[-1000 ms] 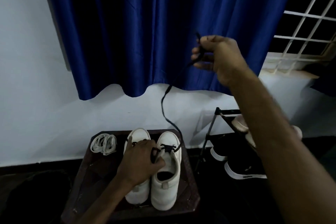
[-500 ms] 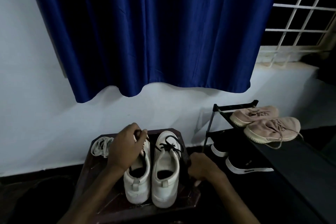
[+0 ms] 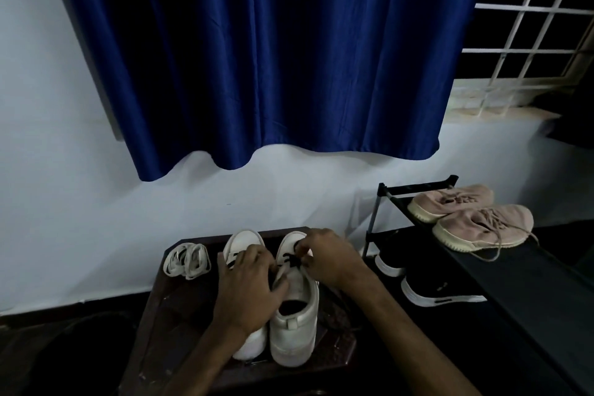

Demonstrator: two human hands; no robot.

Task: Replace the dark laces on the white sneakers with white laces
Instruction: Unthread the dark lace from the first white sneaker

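Observation:
Two white sneakers stand side by side, toes to the wall, on a dark wooden stool (image 3: 167, 309). The left sneaker (image 3: 245, 243) shows no lace on its visible toe part. The right sneaker (image 3: 294, 328) has a dark lace (image 3: 291, 262) crossed over its front eyelets. My left hand (image 3: 247, 294) rests on top of the left sneaker, fingers spread, thumb against the right sneaker's tongue. My right hand (image 3: 329, 259) pinches the dark lace at the front of the right sneaker. A bundle of white laces (image 3: 187, 260) lies on the stool's far left corner.
A black shoe rack (image 3: 382, 202) stands right of the stool, with pink sneakers (image 3: 472, 219) on top and black sneakers (image 3: 430, 289) below. A blue curtain (image 3: 273, 58) hangs over the white wall behind. A barred window (image 3: 527, 26) is at the upper right.
My right hand, raised high with a pulled-out dark lace a second ago, dropped to the stool's right edge and now pinches the right sneaker's lace. My left hand shifted across the left sneaker.

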